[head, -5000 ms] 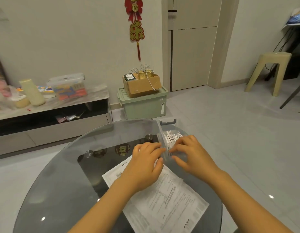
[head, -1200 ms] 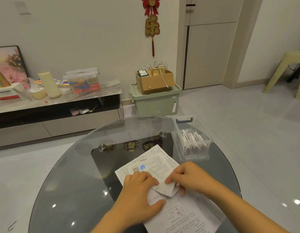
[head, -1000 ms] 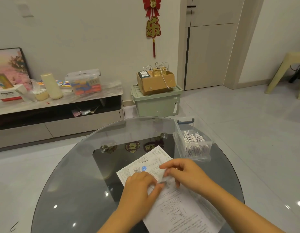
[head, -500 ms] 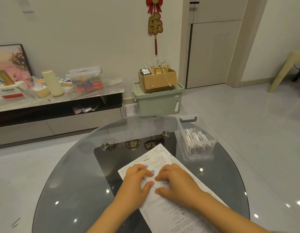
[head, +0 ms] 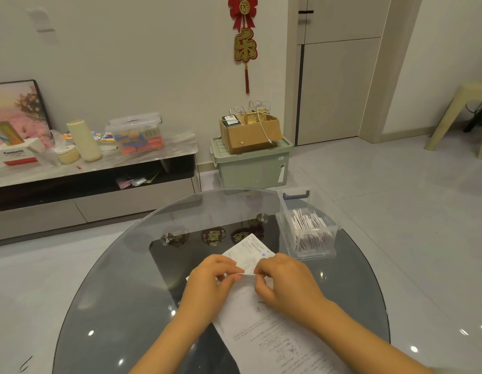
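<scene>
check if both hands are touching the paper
Touching: the head view shows the left hand and right hand each pinching the paper's folded edge.

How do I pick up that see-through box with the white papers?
Clasp the clear plastic box across its two long walls, coming down from above: it stands upright with an open top, and those walls look close enough to span.

We see a small sheet [head: 249,248] of white printed paper lying on the glass table [head: 121,279], its far corner pointing away and a blue dot near its right edge. Its near part is raised into a narrow fold, pinched between the left hand [head: 210,284] and the right hand [head: 285,282]. Under it a large sheet [head: 274,338] with printed diagrams lies flat, running toward us.
</scene>
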A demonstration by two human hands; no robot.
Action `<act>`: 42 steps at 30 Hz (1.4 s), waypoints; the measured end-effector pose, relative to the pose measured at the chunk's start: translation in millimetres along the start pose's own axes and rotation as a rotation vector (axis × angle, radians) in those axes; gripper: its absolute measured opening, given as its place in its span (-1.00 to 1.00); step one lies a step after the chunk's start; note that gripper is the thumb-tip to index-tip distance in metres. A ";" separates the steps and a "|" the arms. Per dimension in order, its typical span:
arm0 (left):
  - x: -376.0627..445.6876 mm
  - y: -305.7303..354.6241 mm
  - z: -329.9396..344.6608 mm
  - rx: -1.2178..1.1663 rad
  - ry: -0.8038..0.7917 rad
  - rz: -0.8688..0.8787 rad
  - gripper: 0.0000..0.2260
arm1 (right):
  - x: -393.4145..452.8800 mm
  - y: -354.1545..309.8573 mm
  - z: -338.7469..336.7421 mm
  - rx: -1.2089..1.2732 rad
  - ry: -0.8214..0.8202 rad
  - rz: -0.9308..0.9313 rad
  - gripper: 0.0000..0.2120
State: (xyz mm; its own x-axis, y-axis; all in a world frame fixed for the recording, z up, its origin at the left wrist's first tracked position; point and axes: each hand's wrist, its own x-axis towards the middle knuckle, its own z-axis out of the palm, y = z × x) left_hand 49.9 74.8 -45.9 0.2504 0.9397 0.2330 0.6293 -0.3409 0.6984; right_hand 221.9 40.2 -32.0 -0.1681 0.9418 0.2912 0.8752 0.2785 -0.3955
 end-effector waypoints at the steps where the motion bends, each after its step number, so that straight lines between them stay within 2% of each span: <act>1: 1.8 6.1 -1.2 0.005 0.007 0.024 -0.88 | -0.2 1.2 -3.9 0.017 0.025 -0.012 -0.78; 6: 7.4 30.8 -4.4 0.067 -0.007 0.117 -0.90 | -0.3 9.1 -13.9 0.050 0.118 -0.078 -0.86; 10: 20.0 51.3 -7.7 0.143 -0.049 0.154 -0.86 | -1.0 13.6 -30.3 0.081 0.153 -0.064 -0.87; 13: 37.7 73.1 -8.1 0.164 -0.094 0.194 -0.84 | 3.7 23.5 -47.7 0.129 0.139 0.000 -0.86; 17: 61.7 97.3 -1.0 0.084 -0.117 0.245 -0.80 | 7.1 40.1 -68.5 0.137 0.221 0.125 -0.89; 22: 92.2 117.3 18.8 -0.067 -0.089 0.250 -0.74 | 8.3 66.9 -89.9 0.150 0.530 0.327 -0.93; 25: 106.5 119.1 33.1 0.036 -0.248 0.294 -0.72 | 12.7 79.0 -92.4 0.205 0.610 0.417 -0.92; 28: 124.0 117.7 53.7 0.243 -0.468 0.378 -0.65 | 21.0 89.3 -88.8 0.185 0.612 0.480 -0.94; 31: 130.6 119.5 70.2 0.369 -0.569 0.516 -0.60 | 27.8 92.6 -84.5 0.159 0.569 0.503 -0.94; 36: 136.6 111.1 88.5 0.427 -0.610 0.591 -0.48 | 35.8 98.3 -78.1 0.066 0.463 0.579 -0.84; 42: 131.1 108.3 89.7 0.501 -0.529 0.680 -0.25 | 39.0 93.7 -74.1 -0.003 0.414 0.603 -0.83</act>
State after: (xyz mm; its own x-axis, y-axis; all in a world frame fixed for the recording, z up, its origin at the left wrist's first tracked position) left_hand 216.8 158.5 -0.4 0.8917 0.4485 0.0607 0.4380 -0.8890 0.1334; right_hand 331.0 89.0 6.9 0.5281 0.7827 0.3293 0.7630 -0.2671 -0.5886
